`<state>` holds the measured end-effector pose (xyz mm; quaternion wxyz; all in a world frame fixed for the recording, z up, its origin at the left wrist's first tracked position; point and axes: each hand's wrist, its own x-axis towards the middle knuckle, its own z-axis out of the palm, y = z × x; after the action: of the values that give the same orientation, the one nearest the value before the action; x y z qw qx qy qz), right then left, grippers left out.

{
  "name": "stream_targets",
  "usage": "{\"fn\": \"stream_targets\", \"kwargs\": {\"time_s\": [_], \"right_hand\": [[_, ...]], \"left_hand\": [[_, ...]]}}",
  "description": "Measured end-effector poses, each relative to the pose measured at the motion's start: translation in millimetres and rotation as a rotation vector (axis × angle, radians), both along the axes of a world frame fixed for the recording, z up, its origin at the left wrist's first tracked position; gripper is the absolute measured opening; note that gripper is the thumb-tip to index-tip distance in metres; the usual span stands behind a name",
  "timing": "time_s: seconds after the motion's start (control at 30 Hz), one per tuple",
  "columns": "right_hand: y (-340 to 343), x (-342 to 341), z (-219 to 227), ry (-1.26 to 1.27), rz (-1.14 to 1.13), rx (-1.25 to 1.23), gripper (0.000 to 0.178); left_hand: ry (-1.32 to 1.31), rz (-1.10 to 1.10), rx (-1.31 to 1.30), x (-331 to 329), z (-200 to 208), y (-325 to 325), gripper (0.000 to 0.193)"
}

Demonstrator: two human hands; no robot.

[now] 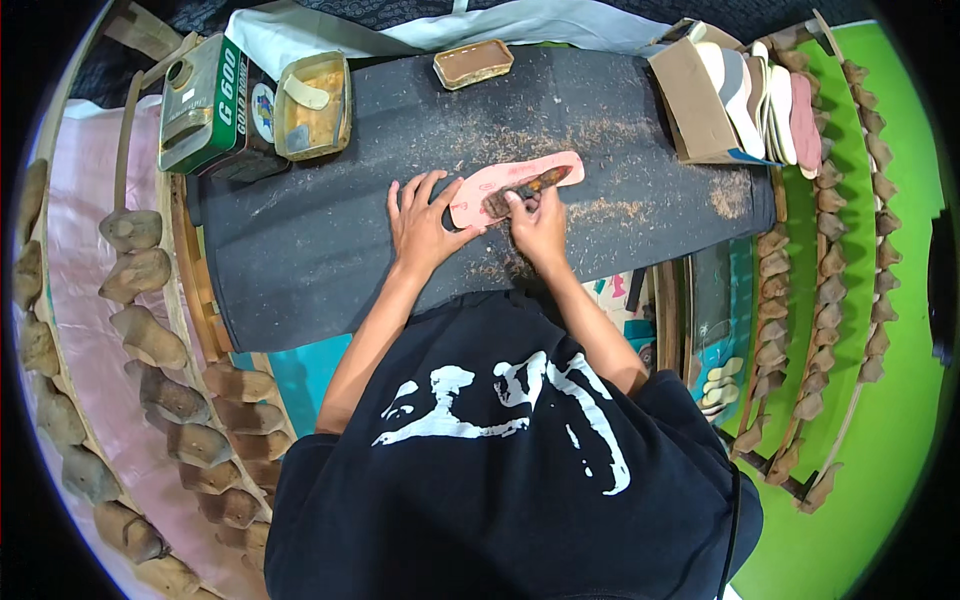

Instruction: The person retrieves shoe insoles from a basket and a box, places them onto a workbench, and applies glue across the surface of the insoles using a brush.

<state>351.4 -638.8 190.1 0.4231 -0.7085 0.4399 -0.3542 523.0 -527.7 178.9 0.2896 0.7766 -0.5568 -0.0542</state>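
A pink shoe insole (482, 186) with faint red markings lies flat on the dark cloth of the worktable. My left hand (424, 222) rests by its left end, fingers spread, with the thumb at its lower edge. My right hand (540, 234) grips a dark brown hand tool (550, 179), long with an orange-brown tip, lying slantwise over the insole. The fingers hide part of the tool, and I cannot tell its exact kind. Light shavings (512, 264) are scattered around the insole and below it.
A green metal can (200, 120) and a cut-open tub (318, 135) holding a pale scraper stand at the table's left. A shallow brown-filled tub (473, 64) sits at the far edge. A cardboard box (690, 105) of insoles stands right. Racks of wooden shoe lasts (150, 335) flank both sides.
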Motion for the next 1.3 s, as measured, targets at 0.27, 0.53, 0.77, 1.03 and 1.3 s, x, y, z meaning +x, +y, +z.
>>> {"fn": "stream_targets", "kwargs": {"time_s": [0.27, 0.53, 0.77, 1.03, 1.3], "right_hand": [[-57, -37, -16, -0.156, -0.208, 0.024, 0.027], [8, 3, -4, 0.035, 0.117, -0.053, 0.027], [-84, -27, 7, -0.008, -0.209, -0.143, 0.027], [24, 24, -10, -0.015, 0.295, -0.192, 0.03], [-64, -5, 20, 0.106, -0.133, -0.142, 0.024]], "left_hand": [[0.044, -0.081, -0.008, 11, -8, 11, 0.077], [0.017, -0.077, -0.031, 12, -14, 11, 0.077], [0.011, -0.072, -0.019, 11, -9, 10, 0.078], [0.037, -0.063, -0.018, 11, -11, 8, 0.076], [0.051, -0.061, -0.021, 11, -8, 11, 0.074]]}}
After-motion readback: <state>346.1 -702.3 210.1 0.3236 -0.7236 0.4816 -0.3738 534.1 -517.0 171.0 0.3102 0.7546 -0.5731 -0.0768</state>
